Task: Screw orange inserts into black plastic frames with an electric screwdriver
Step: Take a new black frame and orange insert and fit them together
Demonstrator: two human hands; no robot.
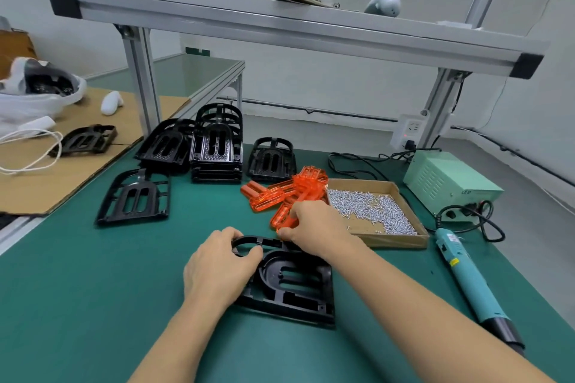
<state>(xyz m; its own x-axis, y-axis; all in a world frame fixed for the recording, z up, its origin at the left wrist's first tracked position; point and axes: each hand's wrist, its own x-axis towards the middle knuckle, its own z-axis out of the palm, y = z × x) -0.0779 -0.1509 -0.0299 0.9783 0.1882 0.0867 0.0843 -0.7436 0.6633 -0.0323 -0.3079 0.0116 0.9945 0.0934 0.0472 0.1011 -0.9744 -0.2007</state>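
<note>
A black frame [295, 283] lies flat on the green bench [93, 305], close to the person. The left hand [217, 267] grips the frame's round top edge, with its fingers curled around it. The right hand [314, 227] pinches an orange insert [281, 219] just above the frame's top. More orange inserts [289, 190] sit in a pile behind. A box of screws [378, 211] is beside them, and the blue screwdriver [466, 277] lies to the right

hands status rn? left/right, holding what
Left hand: grips the black frame by its top arch.
Right hand: pinches an orange insert at the frame's top edge.
</note>
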